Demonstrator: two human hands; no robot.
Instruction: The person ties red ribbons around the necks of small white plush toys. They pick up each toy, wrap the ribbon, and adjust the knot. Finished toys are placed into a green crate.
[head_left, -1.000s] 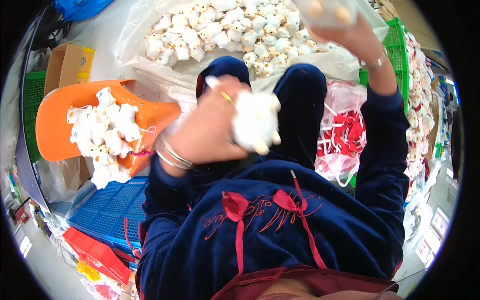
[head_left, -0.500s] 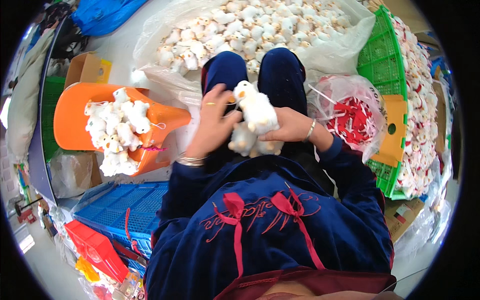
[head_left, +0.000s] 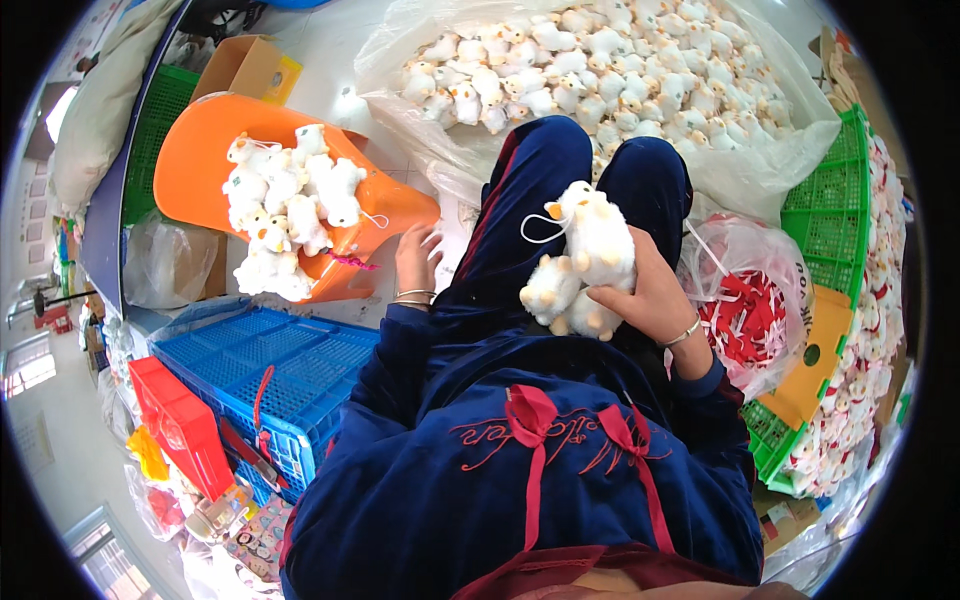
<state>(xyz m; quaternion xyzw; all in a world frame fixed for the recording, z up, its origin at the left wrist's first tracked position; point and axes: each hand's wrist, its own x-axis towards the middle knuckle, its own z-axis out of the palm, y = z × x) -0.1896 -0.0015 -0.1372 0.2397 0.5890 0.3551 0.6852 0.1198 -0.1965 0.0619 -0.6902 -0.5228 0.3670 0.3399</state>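
Observation:
My right hand (head_left: 655,295) is closed around a small white plush toy (head_left: 598,240) with an orange beak and a thin white cord loop hanging from its head. Below it, more white plush toys (head_left: 552,285) rest on my lap, close to my right thumb. My left hand (head_left: 415,262) is off the toys, beside my left thigh near the front of the orange chair (head_left: 395,205). Its fingers are loosely bent and apart, with nothing visible in them. Several white plush toys (head_left: 285,200) are heaped on that chair, some with cord loops.
A large clear plastic bag (head_left: 395,75) full of white plush toys lies ahead of my knees. To my right are a bag of red ribbon pieces (head_left: 740,315) and a green crate (head_left: 825,215). A blue crate (head_left: 265,360) and a red bin (head_left: 180,425) stand to my left.
My left hand has let go of the plush toy's head and moved left toward the chair. The toy's cord loop now hangs free. My view has shifted, so the scene sits differently.

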